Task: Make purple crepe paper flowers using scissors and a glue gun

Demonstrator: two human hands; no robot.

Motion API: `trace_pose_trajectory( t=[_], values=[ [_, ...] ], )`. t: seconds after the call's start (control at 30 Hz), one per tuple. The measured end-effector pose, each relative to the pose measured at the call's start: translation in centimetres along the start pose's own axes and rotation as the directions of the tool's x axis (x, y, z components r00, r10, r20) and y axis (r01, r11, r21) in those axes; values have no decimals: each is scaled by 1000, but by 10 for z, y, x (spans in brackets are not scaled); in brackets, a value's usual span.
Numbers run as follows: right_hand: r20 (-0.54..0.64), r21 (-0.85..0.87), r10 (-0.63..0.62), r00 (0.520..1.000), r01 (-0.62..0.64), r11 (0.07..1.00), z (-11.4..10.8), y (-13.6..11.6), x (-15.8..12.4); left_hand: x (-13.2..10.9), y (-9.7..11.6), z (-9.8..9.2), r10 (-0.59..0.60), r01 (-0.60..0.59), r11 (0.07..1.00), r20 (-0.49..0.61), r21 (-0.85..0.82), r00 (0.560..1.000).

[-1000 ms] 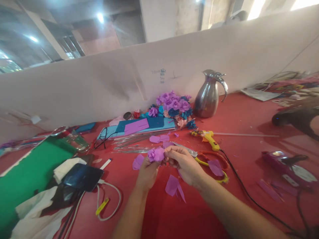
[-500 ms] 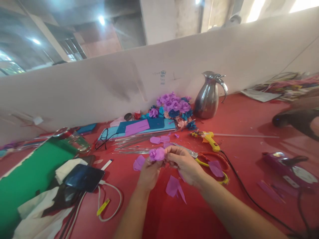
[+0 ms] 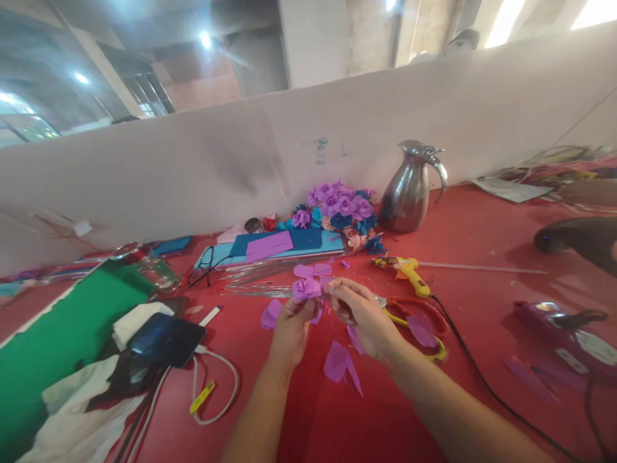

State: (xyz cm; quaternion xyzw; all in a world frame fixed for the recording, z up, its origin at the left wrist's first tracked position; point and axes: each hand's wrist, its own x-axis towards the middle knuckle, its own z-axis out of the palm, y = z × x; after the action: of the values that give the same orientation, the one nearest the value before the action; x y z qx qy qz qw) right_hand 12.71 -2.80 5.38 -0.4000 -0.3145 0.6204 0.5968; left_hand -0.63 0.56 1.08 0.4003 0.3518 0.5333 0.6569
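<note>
My left hand (image 3: 289, 328) is closed around the base of a small purple paper flower (image 3: 305, 289), holding it up over the red table (image 3: 434, 411). My right hand (image 3: 361, 316) pinches the flower's right edge with thumb and fingertips. Loose purple paper petals (image 3: 340, 363) lie on the table just below both hands, with another petal (image 3: 270, 314) left of my left hand.
Yellow-handled scissors (image 3: 414, 319) and a yellow glue gun (image 3: 409, 270) lie right of my hands, its black cord trailing right. A pile of finished paper flowers (image 3: 340, 209) and a metal jug (image 3: 409, 190) stand by the white partition. A phone (image 3: 166, 339), cable and green sheet (image 3: 67, 321) lie left.
The flower and both hands have shifted slightly up and right in view as the camera moved; the grip on the flower stays the same.
</note>
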Motion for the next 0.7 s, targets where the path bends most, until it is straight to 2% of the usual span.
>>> trace_pose_trajectory(
  t=[0.23, 0.3, 0.43, 0.5, 0.63, 0.7],
  values=[
    [58, 1, 23, 998, -23, 1000, -2, 3, 2, -1, -3, -1, 12, -12, 994, 3, 108, 1000],
    [7, 11, -1, 1000, 1, 1000, -2, 1, 2, -1, -4, -2, 50, -45, 984, -27, 172, 998],
    [-106, -10, -125, 986, 125, 992, -2, -1, 2, -2, -5, -2, 153, -118, 938, -84, 327, 985],
    [-91, -50, -161, 983, 157, 986, -2, -1, 2, -2, -6, -2, 181, -143, 922, -73, 361, 981],
    [-34, -100, -155, 987, 151, 983, -2, 2, 3, -2, -9, -4, 221, -200, 901, -12, 386, 975],
    [-49, -98, -157, 986, 152, 984, -2, 3, 4, -2, -10, -7, 256, -238, 875, 14, 422, 967]
  ],
)
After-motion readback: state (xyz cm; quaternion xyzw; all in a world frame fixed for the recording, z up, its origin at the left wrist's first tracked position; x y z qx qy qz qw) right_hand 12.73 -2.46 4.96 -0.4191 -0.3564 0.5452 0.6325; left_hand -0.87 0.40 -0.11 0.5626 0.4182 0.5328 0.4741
